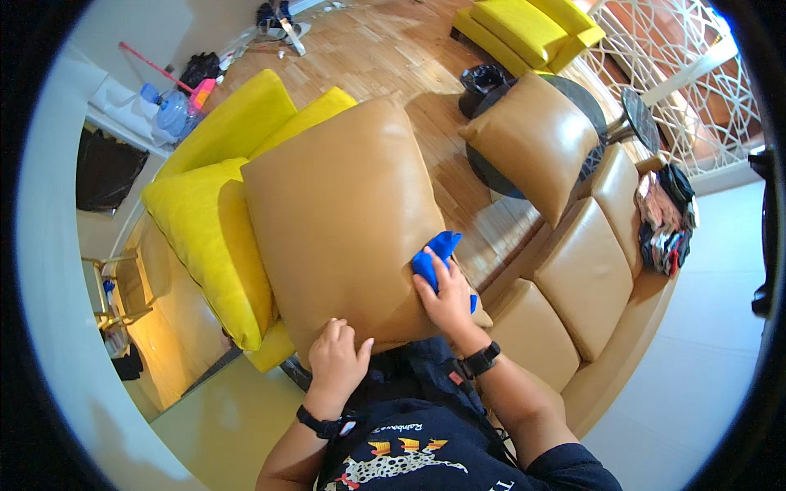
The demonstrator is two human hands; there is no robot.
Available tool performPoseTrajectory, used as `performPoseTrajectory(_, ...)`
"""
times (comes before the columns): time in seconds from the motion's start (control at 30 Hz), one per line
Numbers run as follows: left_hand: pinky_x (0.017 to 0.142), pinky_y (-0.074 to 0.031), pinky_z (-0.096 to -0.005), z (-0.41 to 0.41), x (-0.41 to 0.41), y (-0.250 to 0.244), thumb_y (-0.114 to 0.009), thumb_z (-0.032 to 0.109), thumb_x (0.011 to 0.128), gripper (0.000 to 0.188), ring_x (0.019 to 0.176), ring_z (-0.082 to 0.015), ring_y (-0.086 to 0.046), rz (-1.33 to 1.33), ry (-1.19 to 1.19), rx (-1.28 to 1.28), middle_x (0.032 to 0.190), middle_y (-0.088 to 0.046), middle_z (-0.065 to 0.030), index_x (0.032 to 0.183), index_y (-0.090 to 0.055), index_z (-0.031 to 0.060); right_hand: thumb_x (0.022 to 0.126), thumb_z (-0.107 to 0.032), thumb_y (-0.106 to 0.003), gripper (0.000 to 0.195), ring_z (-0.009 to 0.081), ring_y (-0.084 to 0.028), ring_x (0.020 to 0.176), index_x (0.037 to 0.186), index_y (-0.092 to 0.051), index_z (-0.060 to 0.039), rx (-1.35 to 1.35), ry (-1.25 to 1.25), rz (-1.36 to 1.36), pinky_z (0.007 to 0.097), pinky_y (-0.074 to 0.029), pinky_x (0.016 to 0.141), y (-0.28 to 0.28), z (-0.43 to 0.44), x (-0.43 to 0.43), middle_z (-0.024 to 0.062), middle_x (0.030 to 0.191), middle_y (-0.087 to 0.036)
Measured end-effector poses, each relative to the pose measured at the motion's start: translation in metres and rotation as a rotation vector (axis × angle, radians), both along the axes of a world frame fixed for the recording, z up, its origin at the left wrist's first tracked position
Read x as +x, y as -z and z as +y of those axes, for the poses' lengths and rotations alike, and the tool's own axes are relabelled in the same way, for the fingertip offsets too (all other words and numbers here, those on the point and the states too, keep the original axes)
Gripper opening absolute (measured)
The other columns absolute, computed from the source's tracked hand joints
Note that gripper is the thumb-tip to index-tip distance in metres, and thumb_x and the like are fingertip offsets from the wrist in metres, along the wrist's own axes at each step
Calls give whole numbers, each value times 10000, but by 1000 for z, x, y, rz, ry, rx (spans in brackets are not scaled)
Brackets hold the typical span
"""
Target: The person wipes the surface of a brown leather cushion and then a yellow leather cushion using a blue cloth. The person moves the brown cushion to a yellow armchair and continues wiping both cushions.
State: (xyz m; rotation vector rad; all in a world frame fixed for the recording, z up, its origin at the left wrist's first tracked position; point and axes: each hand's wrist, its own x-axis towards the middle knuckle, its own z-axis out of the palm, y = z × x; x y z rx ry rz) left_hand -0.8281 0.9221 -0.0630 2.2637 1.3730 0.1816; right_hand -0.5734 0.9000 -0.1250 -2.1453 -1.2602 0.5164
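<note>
A large tan leather-look cushion (pixel 344 221) lies in front of me, against a yellow chair. My right hand (pixel 447 294) holds a bunched blue cloth (pixel 437 261) on the cushion's right side. A bit of blue also shows below that hand, by the cushion's edge. At the near edge of the cushion, my left hand (pixel 338 356) rests with its fingers on the tan cover and its thumb apart. It holds nothing that I can see. To the left, a yellow cushion (pixel 215 245) leans on the tan one.
A tan sofa (pixel 583 276) stands at right, with folded clothes (pixel 663 221) on its backrest. A second tan cushion (pixel 540 138) lies on a dark round table (pixel 497 172). Behind are a black-lined bin (pixel 482 86), a yellow armchair (pixel 522 30) and a water bottle (pixel 175 113).
</note>
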Motion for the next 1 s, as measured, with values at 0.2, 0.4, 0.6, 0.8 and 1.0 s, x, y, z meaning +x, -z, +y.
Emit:
performPoseTrajectory(0.2,1031,-515,-555,23,11,-13,-861,323,888,608,1242,-474,-608,-18,-97,-36,1300,-614,-261,1334,-588,13,1001,-390,-770,655,487,-612,1290,1591,-564,-194,-119,60,61,544,-511,1072,-21,-44,-40,281,1472,-575)
performPoseTrajectory(0.4,1266,-79,-778,36,89,30,-728,523,989,899,1646,-576,-83,137,155,170,1786,-166,-320,1721,-361,152,1025,-353,-734,708,495,-499,1422,1656,-470,-169,-139,105,165,560,-417,1169,-6,-62,-41,274,1566,-488)
performPoseTrajectory(0.6,1207,6,-852,3,103,64,-717,594,965,1016,1615,-655,22,346,246,181,1782,-22,-381,1752,-263,139,1068,-407,-665,782,520,-205,1634,1738,-311,-213,-83,215,353,702,-147,1275,58,-35,-8,321,1744,-246)
performPoseTrajectory(0.8,1203,6,-854,11,103,70,-729,633,944,1073,1617,-650,50,414,251,203,1788,8,-369,1762,-207,176,1072,-378,-671,765,502,-283,1606,1728,-331,-178,30,188,428,657,-208,1284,59,4,33,299,1749,-267)
performPoseTrajectory(1.0,1246,2,-800,35,102,48,-718,629,955,1100,1625,-634,62,472,282,166,1783,14,-382,1765,-158,139,1072,-353,-685,738,499,-465,1496,1683,-380,-72,-37,218,514,509,-384,1240,70,-96,23,286,1663,-433)
